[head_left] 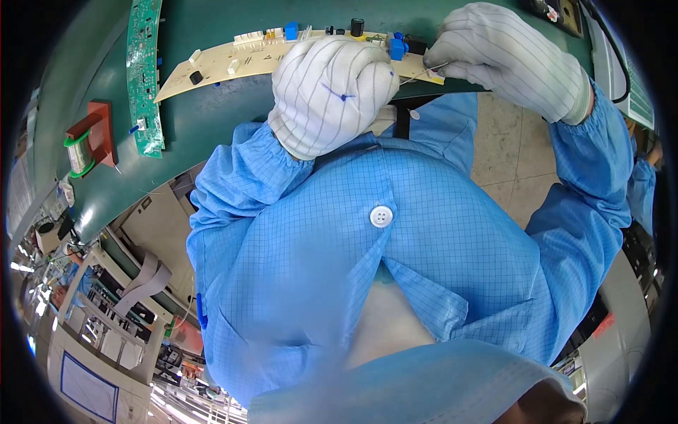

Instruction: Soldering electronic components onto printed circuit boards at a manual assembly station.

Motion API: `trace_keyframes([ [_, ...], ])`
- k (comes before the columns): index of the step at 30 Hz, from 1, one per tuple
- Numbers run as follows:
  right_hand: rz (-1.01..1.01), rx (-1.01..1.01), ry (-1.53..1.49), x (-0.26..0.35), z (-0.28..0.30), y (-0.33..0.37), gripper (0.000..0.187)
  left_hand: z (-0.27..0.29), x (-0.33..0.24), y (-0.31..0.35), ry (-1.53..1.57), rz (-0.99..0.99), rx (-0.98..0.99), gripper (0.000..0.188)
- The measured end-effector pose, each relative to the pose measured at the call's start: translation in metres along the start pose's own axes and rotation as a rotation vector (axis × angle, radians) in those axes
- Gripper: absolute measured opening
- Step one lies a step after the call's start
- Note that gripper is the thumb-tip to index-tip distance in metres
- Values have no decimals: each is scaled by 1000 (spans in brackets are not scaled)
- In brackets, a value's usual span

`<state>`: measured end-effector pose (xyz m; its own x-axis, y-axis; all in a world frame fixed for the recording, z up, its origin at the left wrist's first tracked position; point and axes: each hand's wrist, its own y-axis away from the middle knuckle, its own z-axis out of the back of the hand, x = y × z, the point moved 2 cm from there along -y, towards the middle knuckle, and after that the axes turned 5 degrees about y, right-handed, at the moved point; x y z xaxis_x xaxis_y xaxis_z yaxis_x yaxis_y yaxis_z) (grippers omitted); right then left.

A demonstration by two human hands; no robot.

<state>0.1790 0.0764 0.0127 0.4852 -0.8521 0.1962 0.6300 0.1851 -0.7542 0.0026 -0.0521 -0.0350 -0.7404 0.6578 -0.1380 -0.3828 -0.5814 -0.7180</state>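
Note:
A long cream circuit board (233, 67) lies near the table's front edge, with white connectors, black round parts and blue blocks (397, 48) on it. My left hand (335, 95), in a white striped glove, is closed over the board's middle. Its fingertips are turned away, so what they grip is hidden. My right hand (505, 63), gloved the same way, pinches a thin silvery wire (427, 72) at the board's right end. That wire slants down toward my left hand; whether it touches the left fingers I cannot tell.
A green circuit board (145, 78) lies lengthwise at the left on the green tabletop (198, 127). Beside it stands a spool of solder wire (79, 154) on a red-brown holder (101, 134). A dark tray (558, 14) and a black cable (613, 49) are at the far right.

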Motion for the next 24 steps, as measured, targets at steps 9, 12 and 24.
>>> trace_keyframes([
  [9,-19,143,102,2,0,-12,13,-2,-1,1,21,22,0,30],
  [12,-93,-2,22,-1,-12,1,11,-4,1,2,16,30,0,26],
  [24,-1038,-88,1156,44,96,98,16,0,18,-37,4,31,11,25],
])
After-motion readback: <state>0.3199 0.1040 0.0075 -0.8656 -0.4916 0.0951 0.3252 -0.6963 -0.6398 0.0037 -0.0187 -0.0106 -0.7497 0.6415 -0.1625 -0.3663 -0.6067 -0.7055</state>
